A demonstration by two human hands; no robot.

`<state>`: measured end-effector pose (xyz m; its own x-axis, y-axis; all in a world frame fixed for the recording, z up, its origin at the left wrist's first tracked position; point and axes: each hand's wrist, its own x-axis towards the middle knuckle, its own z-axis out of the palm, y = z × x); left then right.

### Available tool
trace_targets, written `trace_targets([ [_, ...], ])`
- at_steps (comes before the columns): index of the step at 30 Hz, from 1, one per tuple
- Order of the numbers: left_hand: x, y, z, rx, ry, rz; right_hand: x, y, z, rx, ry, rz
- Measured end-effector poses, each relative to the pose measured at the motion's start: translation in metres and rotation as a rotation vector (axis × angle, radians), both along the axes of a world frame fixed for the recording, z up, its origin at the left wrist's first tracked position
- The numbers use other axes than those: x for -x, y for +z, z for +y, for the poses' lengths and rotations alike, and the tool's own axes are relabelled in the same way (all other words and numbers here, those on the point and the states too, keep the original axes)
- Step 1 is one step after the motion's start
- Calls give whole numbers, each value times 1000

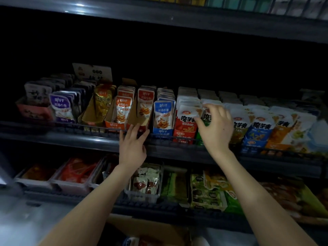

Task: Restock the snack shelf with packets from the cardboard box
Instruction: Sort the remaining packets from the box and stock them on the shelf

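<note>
Reaching up from below, two bare arms stretch toward a dim snack shelf packed with upright packets in cardboard display trays. The left hand rests at the shelf's wire front rail, fingers spread and released, grasping nothing, just below an orange tray of fish snacks. The right hand is further right and higher, its fingers curled over the top edge of a white packet in the front of a red tray; whether the grip has actually clenched on the packet cannot be told. A blue tray stands between the two hands. Lower down sits a second shelf with more snacks in clear bins. At the near bottom edge, the cardboard box lies open between the forearms, with packets dimly visible inside.
</note>
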<state>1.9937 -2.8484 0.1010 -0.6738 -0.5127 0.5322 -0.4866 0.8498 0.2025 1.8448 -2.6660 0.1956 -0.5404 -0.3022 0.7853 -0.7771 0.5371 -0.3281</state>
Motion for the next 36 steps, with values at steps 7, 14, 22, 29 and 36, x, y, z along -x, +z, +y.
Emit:
trace_targets([
  [7, -89, -59, 33, -61, 77, 34, -65, -67, 38, -7, 158, -106],
  [14, -217, -185, 62, -288, 209, -203, -131, -196, 57, -217, 360, -381],
  [22, -275, -265, 84, -634, 488, -273, -185, -325, 58, -577, 419, -841],
  [29, -282, -294, 92, -924, 465, -33, -203, -406, 45, -640, 381, -1190],
  [36, -296, -309, 99, -909, 412, -38, -211, -481, 32, -876, 398, -1168],
])
